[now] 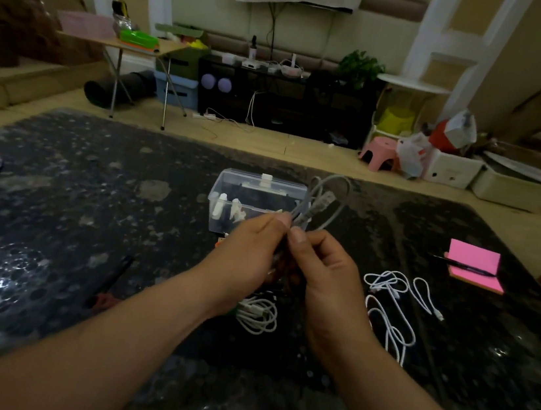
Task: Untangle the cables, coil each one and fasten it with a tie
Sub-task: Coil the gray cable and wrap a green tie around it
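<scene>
Grip: left hand (pixel 249 253) and right hand (pixel 324 280), thumbs almost touching, both pinching the grey cable (pixel 342 193) at the gathered base of its loops, held above the dark table (pixel 55 211). The loops and one plug stand up and away from the fingertips, overlapping the clear plastic box (pixel 249 198) behind them. On the table: one coiled white cable (pixel 258 316) just beneath the left wrist; loose white cables (pixel 393 307) lying uncoiled right of the right hand; pink note pad (pixel 474 266) with a pen (pixel 464 263) across it, well apart.
</scene>
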A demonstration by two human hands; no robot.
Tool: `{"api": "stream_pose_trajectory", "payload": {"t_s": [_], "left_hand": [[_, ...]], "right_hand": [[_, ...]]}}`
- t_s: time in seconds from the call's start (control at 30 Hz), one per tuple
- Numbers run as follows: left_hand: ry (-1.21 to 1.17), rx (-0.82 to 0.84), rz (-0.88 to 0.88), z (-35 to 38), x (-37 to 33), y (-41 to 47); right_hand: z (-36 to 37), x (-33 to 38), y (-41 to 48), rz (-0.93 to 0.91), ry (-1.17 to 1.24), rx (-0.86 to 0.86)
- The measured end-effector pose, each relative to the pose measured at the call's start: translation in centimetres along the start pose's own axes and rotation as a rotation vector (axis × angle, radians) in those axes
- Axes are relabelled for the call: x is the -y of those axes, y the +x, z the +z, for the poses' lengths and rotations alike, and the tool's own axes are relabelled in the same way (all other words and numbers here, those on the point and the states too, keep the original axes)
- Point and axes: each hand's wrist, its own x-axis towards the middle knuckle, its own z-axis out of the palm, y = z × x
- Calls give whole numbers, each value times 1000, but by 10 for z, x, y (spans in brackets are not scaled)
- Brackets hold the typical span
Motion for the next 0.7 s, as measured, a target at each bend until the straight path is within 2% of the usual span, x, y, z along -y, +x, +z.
{"api": "stream_pose_trajectory", "payload": {"t_s": [0.1,0.2,0.37,0.57,0.7], "left_hand": [[-139,20,-71,1,-8,-1],[-78,50,-51,1,-4,-1],[144,-3,-13,-2,-1,0],[208,14,17,1,1,-6],[88,28,35,4,0,-7]], "right_hand": [[0,4,-1,-64,-50,45],[-3,0,2,-33,-98,10],[-8,-1,6,65,-113,-39],[-5,-1,3,51,-174,-49],[-5,2,4,39,-209,-48]]}}
